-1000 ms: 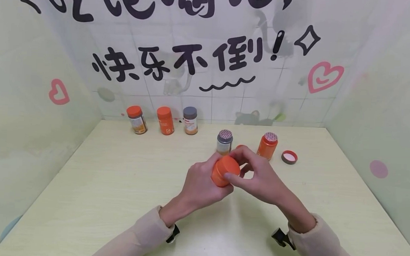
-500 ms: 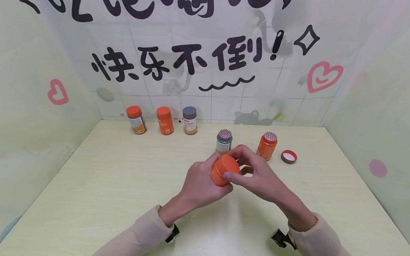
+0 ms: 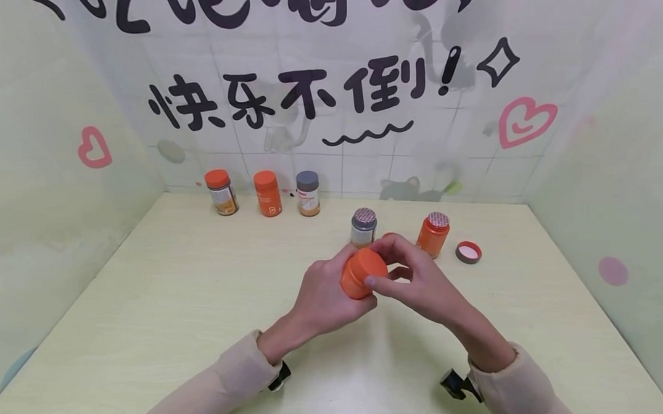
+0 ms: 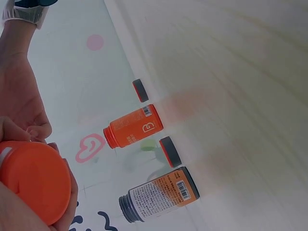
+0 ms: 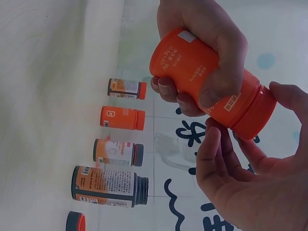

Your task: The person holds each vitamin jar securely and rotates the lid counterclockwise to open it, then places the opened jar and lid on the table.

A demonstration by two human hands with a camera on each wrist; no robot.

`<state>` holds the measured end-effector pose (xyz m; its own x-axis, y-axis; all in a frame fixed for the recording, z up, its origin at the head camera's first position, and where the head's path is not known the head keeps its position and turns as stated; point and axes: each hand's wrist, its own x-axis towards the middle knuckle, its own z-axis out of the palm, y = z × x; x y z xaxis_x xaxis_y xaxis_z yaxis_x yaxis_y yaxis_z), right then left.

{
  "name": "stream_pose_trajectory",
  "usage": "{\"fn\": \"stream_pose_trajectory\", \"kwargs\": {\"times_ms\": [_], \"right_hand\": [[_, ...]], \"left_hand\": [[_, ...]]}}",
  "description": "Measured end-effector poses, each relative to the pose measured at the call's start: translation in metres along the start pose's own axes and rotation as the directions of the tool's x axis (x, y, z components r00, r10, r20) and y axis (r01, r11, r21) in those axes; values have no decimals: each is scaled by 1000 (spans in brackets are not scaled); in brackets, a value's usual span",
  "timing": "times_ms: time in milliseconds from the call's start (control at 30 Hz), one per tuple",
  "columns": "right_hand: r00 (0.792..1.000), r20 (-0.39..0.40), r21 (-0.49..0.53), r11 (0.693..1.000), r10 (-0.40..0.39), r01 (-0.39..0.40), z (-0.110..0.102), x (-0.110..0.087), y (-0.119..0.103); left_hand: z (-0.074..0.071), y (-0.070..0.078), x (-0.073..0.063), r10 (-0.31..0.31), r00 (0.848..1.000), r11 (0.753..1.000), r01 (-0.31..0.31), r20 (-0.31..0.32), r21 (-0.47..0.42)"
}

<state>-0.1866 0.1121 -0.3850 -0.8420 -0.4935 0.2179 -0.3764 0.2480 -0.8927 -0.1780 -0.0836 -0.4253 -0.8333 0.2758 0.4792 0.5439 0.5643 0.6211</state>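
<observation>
Thumb [image 3: 386, 286] rightward, bottle base [image 4: 41, 180] left wrist only

Bright, even light over the head view, apparently from above, and there's a whitish sheen on the bench [image 3: 357, 384] between the sleeves [image 3: 235, 376], with soft shadows beneath them. Side walls [image 3: 598, 200] splay outward, wide-lens fashion. Across to the wrist views: dimmer, greyer, a bit hazy! On the left, the held bottle [image 4: 38, 180] looks flat and softly shaded, fine print on the grey bottle [image 4: 156, 198] blurs, and the bench catches smeary reflections (one distinctly orange).
</observation>
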Motion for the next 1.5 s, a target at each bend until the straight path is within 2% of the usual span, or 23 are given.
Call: {"fn": "stream_pose_trajectory", "kwargs": {"times_ms": [100,267,367,600,867,1167,1500], "right_hand": [[1000,6,-18,1000,-2,2,-1,0,0],[999,-30,-30,999,40,-41,0,1,1],[999,-36,-16,999,31,-32,0,1,1],[1000,6,-25,999,-25,25,-3,-1,-2],[999,-18,-12,999,32,-32,2,1,-1],[999,36,-15,1000,-17,18,-3,-1,-1],[999,-18,9,999,50,-50,2,1,-1]], "left_hand": [[0,0,1,-1,1000,1000,1,-1,-3],[0,1,1,-5,1000,1000,5,5,-5],[1,0,1,-4,1000,1000,4,7,-6],[0,0,2,9,1000,1000,-9,1,3],[-1,1,1,-11,1000,1000,11,11,-22],[-1,0,1,-6,1000,1000,6,4,-23],[0,-1,1,-4,1000,1000,4,6,-21]]}}
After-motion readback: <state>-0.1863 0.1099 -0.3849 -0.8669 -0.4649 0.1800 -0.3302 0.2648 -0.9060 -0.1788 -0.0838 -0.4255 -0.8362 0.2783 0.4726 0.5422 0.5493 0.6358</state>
